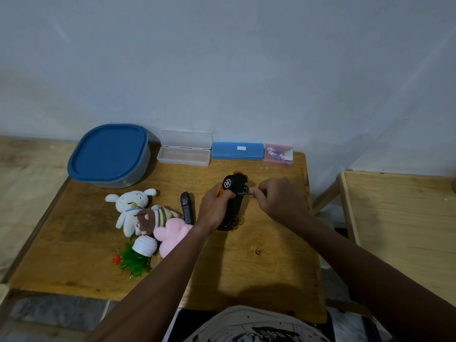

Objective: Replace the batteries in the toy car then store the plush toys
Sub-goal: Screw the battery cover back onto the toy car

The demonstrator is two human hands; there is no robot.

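The toy car (234, 203), black underneath with an orange body, stands on its side on the wooden table (246, 267). My left hand (214, 206) grips the car from the left. My right hand (278, 198) pinches a small screwdriver (244, 193) whose tip meets the car's underside. A white plush rabbit (130, 208), a brown plush with a striped top (153, 218) and a pink plush (172, 233) lie in a heap on the table's left. A pink box of batteries (278, 154) sits at the back right.
A grey tub with a blue lid (109, 154) stands back left. An open clear case (185, 151) and a blue case (238, 151) line the wall. A black remote (186, 208) lies left of the car. A small toppled potted plant (135, 257) lies near the plushes.
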